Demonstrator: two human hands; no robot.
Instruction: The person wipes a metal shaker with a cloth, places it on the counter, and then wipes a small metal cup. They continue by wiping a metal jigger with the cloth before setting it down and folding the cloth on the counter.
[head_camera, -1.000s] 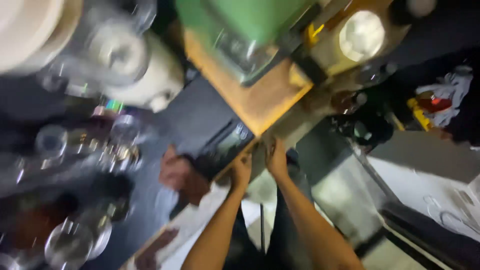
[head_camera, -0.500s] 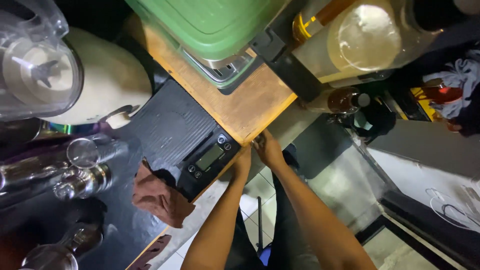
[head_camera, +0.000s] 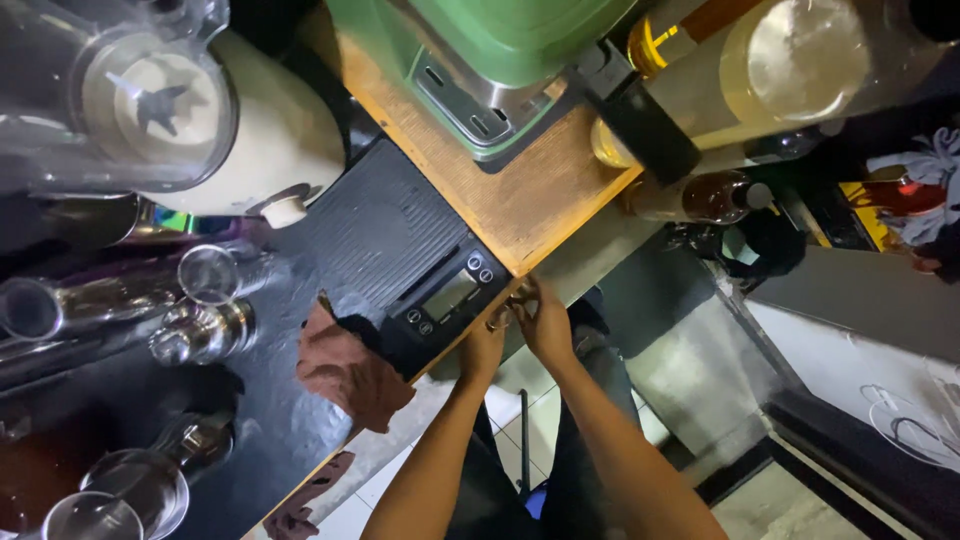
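Observation:
My left hand (head_camera: 483, 347) and my right hand (head_camera: 546, 322) meet at the counter's edge, fingers curled, right beside a black digital scale (head_camera: 447, 300). A small shiny metal piece (head_camera: 497, 320) sits pinched between their fingertips; I cannot make out what it is. The scale lies on a black ribbed mat (head_camera: 375, 235). A crumpled brown cloth (head_camera: 350, 368) rests just left of my left hand, apart from it.
A wooden board (head_camera: 520, 195) carries a green machine (head_camera: 490, 50). A blender jar (head_camera: 150, 105) on a cream base stands at the left, with steel cups and glasses (head_camera: 205, 330) below it. Bottles (head_camera: 720, 90) stand at the right. Tiled floor shows beneath my arms.
The view has steadied and closed in on the counter corner. My hands have stayed by the scale and drawn together until their fingertips touch.

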